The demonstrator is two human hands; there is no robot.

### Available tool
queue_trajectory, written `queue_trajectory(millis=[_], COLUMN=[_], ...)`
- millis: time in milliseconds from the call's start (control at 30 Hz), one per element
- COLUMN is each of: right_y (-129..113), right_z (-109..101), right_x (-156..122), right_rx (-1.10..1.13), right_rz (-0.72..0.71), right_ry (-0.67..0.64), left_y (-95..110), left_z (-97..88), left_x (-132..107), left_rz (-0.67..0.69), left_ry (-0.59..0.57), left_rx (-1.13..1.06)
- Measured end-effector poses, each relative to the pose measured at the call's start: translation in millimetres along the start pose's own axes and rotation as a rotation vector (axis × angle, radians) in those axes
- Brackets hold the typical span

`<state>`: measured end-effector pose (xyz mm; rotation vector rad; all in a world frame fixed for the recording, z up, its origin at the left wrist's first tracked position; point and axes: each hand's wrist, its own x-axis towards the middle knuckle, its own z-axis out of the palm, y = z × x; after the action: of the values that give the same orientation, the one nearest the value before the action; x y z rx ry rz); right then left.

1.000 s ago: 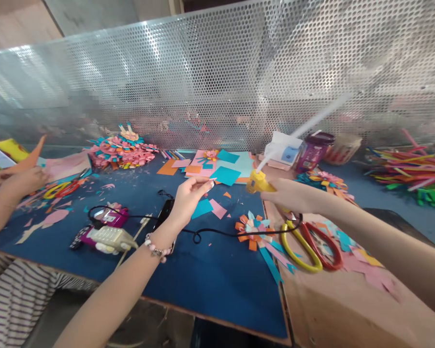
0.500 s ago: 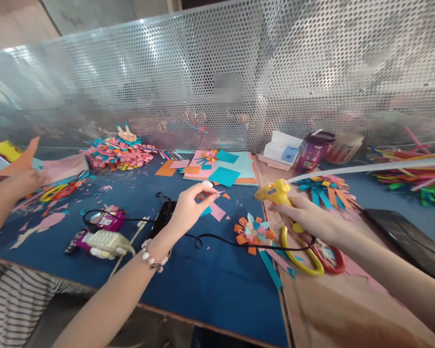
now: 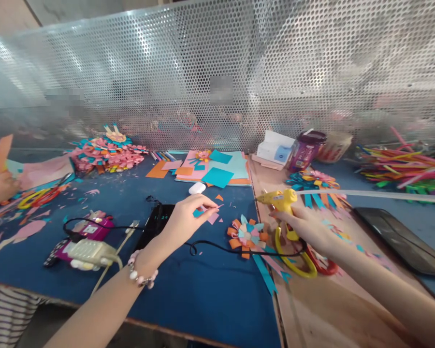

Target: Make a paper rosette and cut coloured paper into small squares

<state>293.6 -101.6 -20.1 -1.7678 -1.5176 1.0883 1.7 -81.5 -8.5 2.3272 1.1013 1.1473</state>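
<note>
My left hand (image 3: pixel 194 212) is pinched shut above the blue table, with a small pink paper piece (image 3: pixel 220 206) at its fingertips. My right hand (image 3: pixel 304 224) is wrapped round a yellow hot glue gun (image 3: pixel 283 199), whose nozzle points left. A long clear glue stick (image 3: pixel 369 194) sticks out of the gun's back. Below the gun lies a paper flower (image 3: pixel 248 235) of orange, blue and cream strips with ribbon tails (image 3: pixel 265 275). Scissors with yellow and red handles (image 3: pixel 297 274) lie under my right hand, their blades hidden.
A black phone (image 3: pixel 152 223), a white case (image 3: pixel 197 188) and a power strip with plugs (image 3: pixel 90 249) lie left of centre; a black cord (image 3: pixel 217 246) crosses the table. Paper sheets (image 3: pixel 239 166) and a finished paper pile (image 3: pixel 107 152) stand behind. A co-worker's hand (image 3: pixel 0 188) holds orange paper.
The view has turned slightly right, so things sit further left. My left hand has dropped away from the white case, which now shows fully. The glue gun has tipped more level.
</note>
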Motion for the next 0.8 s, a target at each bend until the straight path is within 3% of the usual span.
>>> queue_trajectory(millis=[100,200,300,433,567,700,800], right_y=[8.2,6.3,-3.6,-12.6,-10.1,-7.8,-7.2], right_z=[-1.0,-0.2,2.7,10.4,19.9,28.3,31.6], right_x=[-0.6,-9.4,-22.7,-37.5,-49.2,-61.4,-66.8], right_rx=[-0.188,-0.215,-0.017,0.277,0.329,0.335,0.346], right_rz=[-0.098,-0.13,-0.141,-0.162,-0.102,-0.031,-0.074], right_ry=[0.06,0.101,0.072,-0.08,-0.023,-0.139,-0.166], left_y=[-1.1,-2.6,-4.5,-4.8,1.6,10.6,15.4], left_z=[0.5,1.2,1.8,1.9,-0.4,-3.9,-6.0], left_x=[-0.8,-1.3,-2.2,-5.7,-10.4,-12.5,-12.1], left_rz=[0.059,0.152,0.262,0.411,0.518,0.605,0.639], left_ry=[0.016,0.049,0.08,0.056,-0.013,-0.051,-0.048], left_rx=[0.038,0.081,0.16,0.309,0.441,0.541,0.601])
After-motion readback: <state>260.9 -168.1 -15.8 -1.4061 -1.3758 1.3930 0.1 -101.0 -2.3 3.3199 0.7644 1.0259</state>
